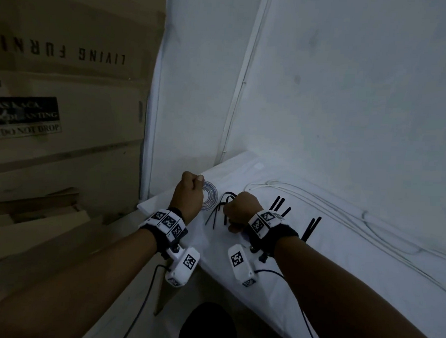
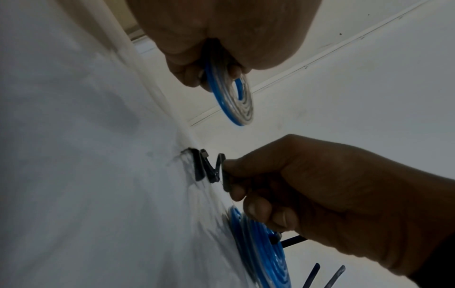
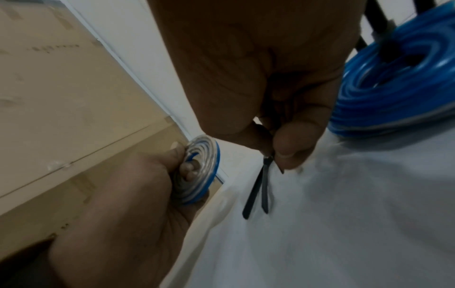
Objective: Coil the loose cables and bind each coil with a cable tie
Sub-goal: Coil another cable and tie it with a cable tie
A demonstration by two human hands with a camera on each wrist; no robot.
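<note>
Blue-and-clear cable coil (image 3: 197,171) pinched upright in left hand (image 1: 189,195) over counter (image 1: 341,252); right hand (image 1: 240,211) pinching cable tie (image 3: 258,191); binding step; next, likely threading tie through coil.

A makeshift work corner in a storeroom or bare room: large brown cardboard furniture cartons (image 1: 65,96), printed "LIVING FURNI…" and labelled "DO NOT DROP", stand stacked against a plain white wall (image 1: 350,85). A white cable conduit (image 1: 243,79) runs down the wall to a table covered in white cloth (image 1: 353,266).
</note>
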